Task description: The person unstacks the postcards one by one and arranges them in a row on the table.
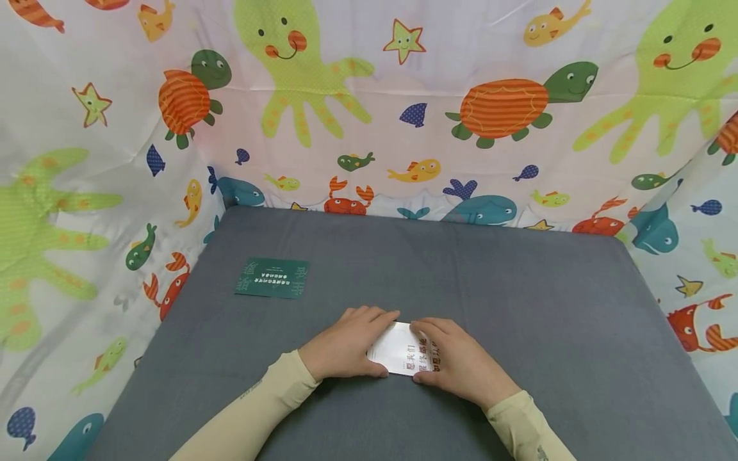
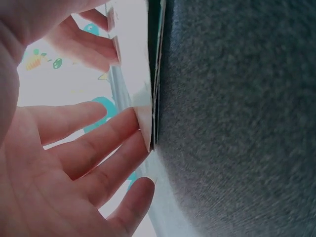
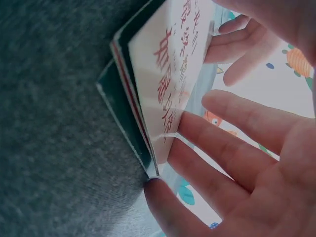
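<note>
While both hands lie close together on the flat grey cloth-covered table (image 1: 519,307), the head view shows them holding a small stack of white paper cards with red writing (image 1: 403,351) between them, near the front edge of the table. The left hand (image 1: 346,346) is on the left side of the stack and the right hand (image 1: 461,365) is on the right side, with fingers bent round the edges, most likely to keep the cards lined up in a neat pile. One flat dark green card with white writing (image 1: 272,278) lies alone, well apart from the stack, off to the left and further back. A bright cloth wall with turtles, fish and octopuses (image 1: 369,109) stands round the table. From the left wrist view, the left hand's fingers (image 2: 106,148) touch the corner of the stack (image 2: 148,79), which is tipped up on its edge on the table (image 2: 237,118), and a thumb presses from the far side. From the right wrist view, the right hand's fingers (image 3: 217,143) pinch the top white card (image 3: 170,69), lifting it a little off the green-edged cards under it. No box, tray or bowl is in sight, so nothing is held inside anything.
</note>
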`<state>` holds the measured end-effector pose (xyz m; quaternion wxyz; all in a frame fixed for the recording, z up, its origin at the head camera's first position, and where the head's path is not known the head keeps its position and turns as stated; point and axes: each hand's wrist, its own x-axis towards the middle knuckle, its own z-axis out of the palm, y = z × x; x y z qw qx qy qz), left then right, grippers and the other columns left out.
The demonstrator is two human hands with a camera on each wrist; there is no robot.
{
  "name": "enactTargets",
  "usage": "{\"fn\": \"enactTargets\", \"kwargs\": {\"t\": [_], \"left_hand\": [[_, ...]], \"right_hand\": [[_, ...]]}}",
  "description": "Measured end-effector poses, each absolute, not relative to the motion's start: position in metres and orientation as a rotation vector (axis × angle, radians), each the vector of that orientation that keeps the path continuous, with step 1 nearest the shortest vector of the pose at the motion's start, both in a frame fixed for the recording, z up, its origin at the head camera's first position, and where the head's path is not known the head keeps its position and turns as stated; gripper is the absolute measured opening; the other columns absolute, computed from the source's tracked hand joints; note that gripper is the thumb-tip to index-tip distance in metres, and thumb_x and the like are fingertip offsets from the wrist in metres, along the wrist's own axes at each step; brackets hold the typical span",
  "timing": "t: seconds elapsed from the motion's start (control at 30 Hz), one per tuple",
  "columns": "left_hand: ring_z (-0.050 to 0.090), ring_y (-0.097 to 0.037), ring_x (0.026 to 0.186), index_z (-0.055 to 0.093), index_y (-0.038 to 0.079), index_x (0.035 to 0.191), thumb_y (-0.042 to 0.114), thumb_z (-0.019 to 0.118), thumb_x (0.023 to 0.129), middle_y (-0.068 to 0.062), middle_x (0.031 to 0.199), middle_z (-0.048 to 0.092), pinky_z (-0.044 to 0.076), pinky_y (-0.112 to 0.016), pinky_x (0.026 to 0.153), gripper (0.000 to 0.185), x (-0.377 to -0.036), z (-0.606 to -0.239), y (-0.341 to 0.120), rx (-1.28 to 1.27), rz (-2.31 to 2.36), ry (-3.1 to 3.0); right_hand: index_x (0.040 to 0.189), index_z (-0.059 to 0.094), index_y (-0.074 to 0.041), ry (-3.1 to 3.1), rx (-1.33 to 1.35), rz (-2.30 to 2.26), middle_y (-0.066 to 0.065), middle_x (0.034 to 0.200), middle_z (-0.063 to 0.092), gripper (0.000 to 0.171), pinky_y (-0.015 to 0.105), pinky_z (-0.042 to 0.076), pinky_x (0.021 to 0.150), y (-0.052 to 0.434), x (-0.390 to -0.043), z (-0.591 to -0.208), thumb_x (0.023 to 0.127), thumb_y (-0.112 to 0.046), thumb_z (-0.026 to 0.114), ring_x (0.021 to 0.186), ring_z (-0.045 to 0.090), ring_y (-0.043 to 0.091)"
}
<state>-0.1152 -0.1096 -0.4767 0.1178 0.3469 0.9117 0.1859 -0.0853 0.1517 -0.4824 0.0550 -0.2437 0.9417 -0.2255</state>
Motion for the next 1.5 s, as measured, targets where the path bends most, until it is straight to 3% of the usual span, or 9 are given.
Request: {"fn": "enactTargets", "kwargs": {"t": [0.5, 1.0, 1.3, 1.5], "left_hand": [[0.051, -0.025, 0.15, 0.041, 0.013, 0.167, 0.043, 0.091, 0.087, -0.003, 0.161, 0.056, 0.036, -0.052, 0.125, 0.099, -0.137, -0.467, -0.134, 0.949, 0.638, 2.665], [0.046, -0.03, 0.157, 0.043, 0.011, 0.166, 0.037, 0.094, 0.085, -0.009, 0.167, 0.051, 0.027, -0.058, 0.132, 0.099, -0.203, -0.462, -0.204, 0.734, 0.615, 2.72], [0.046, -0.034, 0.156, 0.043, 0.011, 0.166, 0.03, 0.095, 0.084, -0.011, 0.168, 0.05, 0.04, -0.057, 0.127, 0.099, -0.218, -0.467, -0.233, 0.657, 0.74, 2.656], [0.046, -0.034, 0.156, 0.043, 0.012, 0.167, 0.029, 0.094, 0.086, -0.01, 0.168, 0.049, 0.041, -0.055, 0.127, 0.097, -0.225, -0.476, -0.238, 0.651, 0.75, 2.647]], "right_hand": [[0.147, 0.065, -0.016, 2.873, -0.786, -0.631, 0.004, 0.149, 0.066, 0.08, 0.055, 0.052, 0.115, 0.13, -0.113, -0.465, 0.079, -0.042, 0.097, 0.139, 0.061, 0.03], [0.152, 0.061, -0.015, 2.827, -0.809, -0.585, 0.007, 0.153, 0.063, 0.08, 0.059, 0.045, 0.121, 0.051, -0.193, -0.468, 0.086, -0.048, 0.091, 0.144, 0.057, 0.032], [0.153, 0.06, -0.014, 2.793, -0.789, -0.593, 0.006, 0.154, 0.062, 0.08, 0.057, 0.046, 0.121, 0.025, -0.213, -0.476, 0.088, -0.048, 0.09, 0.144, 0.056, 0.03], [0.153, 0.06, -0.015, 2.792, -0.773, -0.566, 0.006, 0.155, 0.062, 0.078, 0.058, 0.047, 0.12, 0.02, -0.218, -0.48, 0.088, -0.048, 0.089, 0.144, 0.055, 0.03]]}}
